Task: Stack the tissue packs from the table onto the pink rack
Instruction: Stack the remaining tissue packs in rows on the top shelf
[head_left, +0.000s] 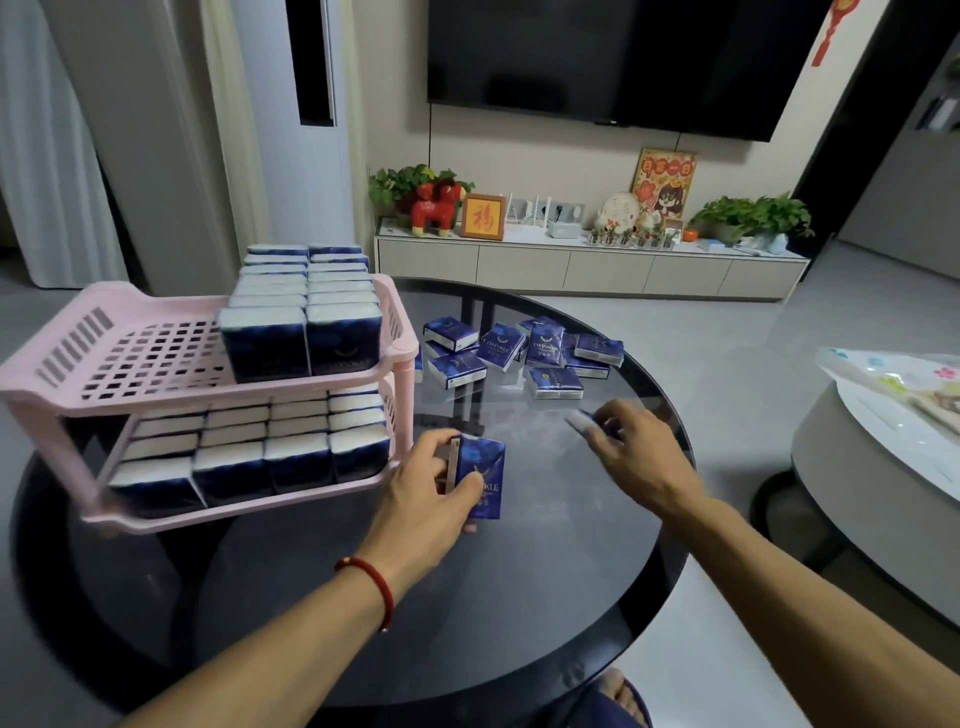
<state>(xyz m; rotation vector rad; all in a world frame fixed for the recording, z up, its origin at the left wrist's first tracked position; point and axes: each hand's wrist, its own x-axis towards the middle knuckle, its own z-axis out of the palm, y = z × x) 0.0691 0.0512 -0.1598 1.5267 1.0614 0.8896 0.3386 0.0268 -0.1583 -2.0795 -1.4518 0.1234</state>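
Observation:
A two-tier pink rack (67, 395) stands at the left of a round dark glass table (545, 597). Its lower tier is filled with upright blue tissue packs (296, 462); two rows of packs (306, 317) fill the right part of the upper tier. My left hand (421, 499) grips one blue tissue pack (480, 478) just right of the rack's lower tier. My right hand (628, 447) is blurred over the table, its fingers around another pack (579, 418). Several loose packs (519, 353) lie in a heap at the table's far side.
A second round table (852, 467) with a plastic bag on it stands at the right. A low TV cabinet (587, 265) with plants and ornaments runs along the far wall under a wall-mounted TV. My foot in a slipper (618, 696) shows below the table's near edge.

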